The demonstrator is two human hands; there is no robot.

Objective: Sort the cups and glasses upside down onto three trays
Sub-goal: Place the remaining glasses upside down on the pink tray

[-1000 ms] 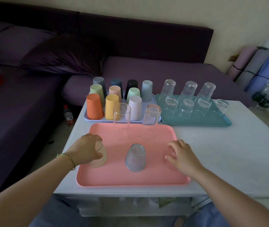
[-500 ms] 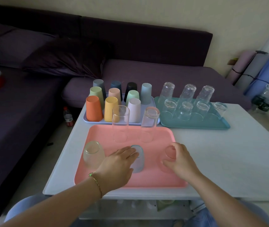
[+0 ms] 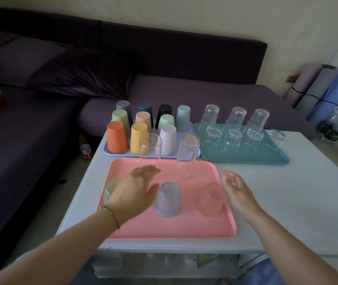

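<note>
Head camera, and from where I stood the low white table carried three trays. The pink tray lay nearest the person. The lilac tray sat at its 11 o'clock and the teal tray at its 1 o'clock.

Ten coloured cups stood upside down in rows on the lilac tray. Seven clear glasses stood on the teal one, three tall at the back and four short in front.

On the pink tray, a bluish glass stood upside down near the middle. A pink-tinted tumbler stood at its 3 o'clock. A pale tumbler stood at its 9 o'clock, partly hidden by the wrist. Two tall glasses stood side by side at the tray's 12 o'clock edge. The right one was base up; I could not tell about the left one.

The left hand, with a thin bracelet at the wrist, hung over the tray between the pale tumbler and the bluish glass. Its fingers were spread flat and blurred, pointing toward 12 o'clock, and it held nothing. The right hand hovered at the tray's 3 o'clock edge, just beside the pink-tinted tumbler. Its fingers were loosely curled and empty.

A dark purple sofa ran behind the table. A small bottle stood on the floor at the table's 10 o'clock.
</note>
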